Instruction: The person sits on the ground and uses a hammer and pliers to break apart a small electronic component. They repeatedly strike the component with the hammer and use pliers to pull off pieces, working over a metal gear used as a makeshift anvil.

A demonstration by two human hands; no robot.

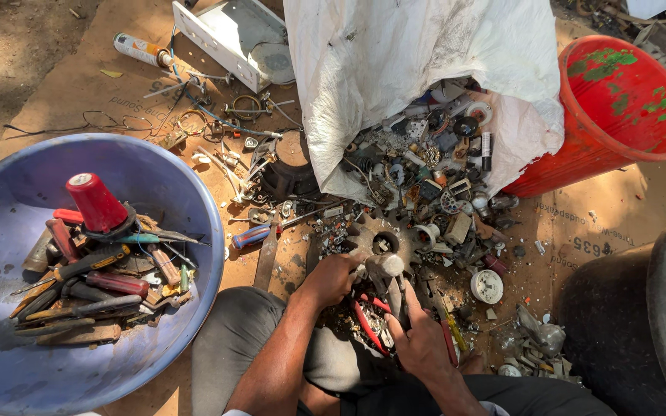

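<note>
- The left hand [331, 279] is curled into a narrow grip, fingers bent around a small pale metal part [379, 266] at the near edge of the scrap heap; it seems to pinch the part's left end, though the fingertips are tucked out of sight.
- The right hand [419, 339] lies just below it, thumb and forefinger stretched up toward the same part, the other fingers half folded; whether they grip something is hard to tell in the clutter.
- Red-handled pliers [368, 323] lie between the two hands, touching or just under the right one.
- A rusty toothed gear wheel [379, 237] sits directly above the held part, on the brown cardboard sheet [71, 85] that carries everything.
- Behind it, a white sack [395, 54] spills small mixed scrap toward the hands.
- A red bucket [618, 100] lies tipped near the sheet's far right corner.
- At the left edge stands a blue basin [171, 185] holding screwdrivers, worn tools and a red cone-shaped cap [95, 202].
- A small round white disc [486, 286] lies to the right of the hands, well apart.
- A spray can [142, 50] lies near the far left corner.
</note>
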